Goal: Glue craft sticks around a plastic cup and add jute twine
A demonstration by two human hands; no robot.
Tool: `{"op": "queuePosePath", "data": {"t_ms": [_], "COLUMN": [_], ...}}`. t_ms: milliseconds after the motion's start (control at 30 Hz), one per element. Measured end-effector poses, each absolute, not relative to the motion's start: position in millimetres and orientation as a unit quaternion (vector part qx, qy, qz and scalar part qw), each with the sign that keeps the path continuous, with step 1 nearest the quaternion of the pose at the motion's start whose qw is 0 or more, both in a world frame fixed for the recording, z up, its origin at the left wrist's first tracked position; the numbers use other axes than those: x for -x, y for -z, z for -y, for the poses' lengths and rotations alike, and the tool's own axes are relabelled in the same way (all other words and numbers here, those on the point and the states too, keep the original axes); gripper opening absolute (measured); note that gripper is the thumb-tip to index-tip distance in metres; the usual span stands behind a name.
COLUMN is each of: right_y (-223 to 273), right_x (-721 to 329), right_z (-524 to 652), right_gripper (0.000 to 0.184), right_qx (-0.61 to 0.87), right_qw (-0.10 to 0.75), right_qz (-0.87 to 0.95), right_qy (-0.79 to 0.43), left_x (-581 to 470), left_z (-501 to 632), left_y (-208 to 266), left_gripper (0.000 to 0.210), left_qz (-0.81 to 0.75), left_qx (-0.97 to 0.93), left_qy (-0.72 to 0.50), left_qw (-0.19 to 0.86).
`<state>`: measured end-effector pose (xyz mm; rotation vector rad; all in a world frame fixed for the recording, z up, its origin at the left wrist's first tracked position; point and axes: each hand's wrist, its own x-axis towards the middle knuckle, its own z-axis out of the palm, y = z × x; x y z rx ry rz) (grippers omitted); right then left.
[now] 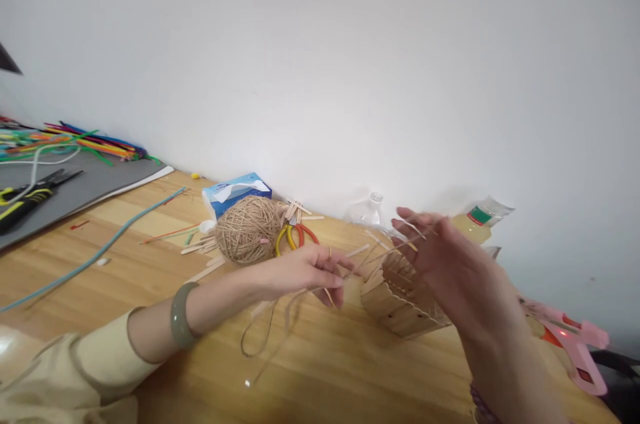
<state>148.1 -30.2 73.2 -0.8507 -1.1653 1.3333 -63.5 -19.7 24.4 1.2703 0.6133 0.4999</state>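
Note:
A length of jute twine (pixel 383 256) runs taut between my two hands. My left hand (pixel 320 273) pinches it between thumb and fingers, and a loose loop of the twine hangs down onto the table below. My right hand (pixel 440 257) is raised, thumb and index finger closed on the twine's other end, the remaining fingers lifted. Under and behind my right hand stands a basket made of wooden craft sticks (pixel 395 311), partly hidden by that hand. Just beyond my left hand lies a big ball of jute twine (pixel 249 229).
Scissors (pixel 295 237) and loose craft sticks (pixel 206 269) lie around the twine ball, with a blue tissue pack (pixel 237 189) behind. A pink glue gun (pixel 575 344) with a lit red light sits at right. Pliers (pixel 35 197) and pipe cleaners (pixel 95 144) are far left.

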Motion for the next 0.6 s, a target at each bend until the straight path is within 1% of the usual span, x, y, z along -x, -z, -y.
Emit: {"op": "queuePosePath", "data": {"t_ms": [33,133,200,233,300,367,400,467,533,567,600], "right_y": [-70,-55,-45,-41,-35,-31,-29,-24,-16,-12,-6], "right_x": [-143,-127,-116,-111,-101,-93,-89,-85,-85,-85,-86], "right_z": [30,30,33,35,39,42,43,42,41,40,39], "right_gripper": [0.017,0.033,0.040,0.041,0.039,0.030,0.024,0.013,0.017,0.020,0.023], "right_qx": [0.392,0.493,0.523,0.522,0.492,0.442,0.421,0.399,0.409,0.424,0.434], "right_qw": [0.547,0.538,0.540,0.530,0.470,0.398,0.378,0.368,0.368,0.357,0.326], "right_qz": [0.500,0.499,0.503,0.510,0.543,0.586,0.607,0.647,0.687,0.714,0.754], "right_qy": [-0.545,-0.467,-0.426,-0.432,-0.492,-0.550,-0.558,-0.535,-0.474,-0.429,-0.369], "left_x": [64,67,69,70,72,74,74,75,74,74,74], "left_z": [21,23,22,22,20,19,18,18,18,18,18], "left_y": [-27,-31,-33,-33,-33,-33,-34,-34,-35,-35,-36], "left_gripper": [0.023,0.015,0.016,0.016,0.018,0.020,0.021,0.025,0.025,0.023,0.021], "left_qz": [-0.276,-0.291,-0.291,-0.287,-0.273,-0.262,-0.257,-0.248,-0.246,-0.252,-0.262], "left_qx": [-0.567,-0.555,-0.539,-0.526,-0.498,-0.481,-0.480,-0.482,-0.480,-0.475,-0.472], "left_qy": [-0.222,-0.252,-0.299,-0.320,-0.348,-0.352,-0.350,-0.343,-0.348,-0.357,-0.368], "left_qw": [0.744,0.737,0.732,0.734,0.746,0.759,0.762,0.767,0.767,0.764,0.757]}}
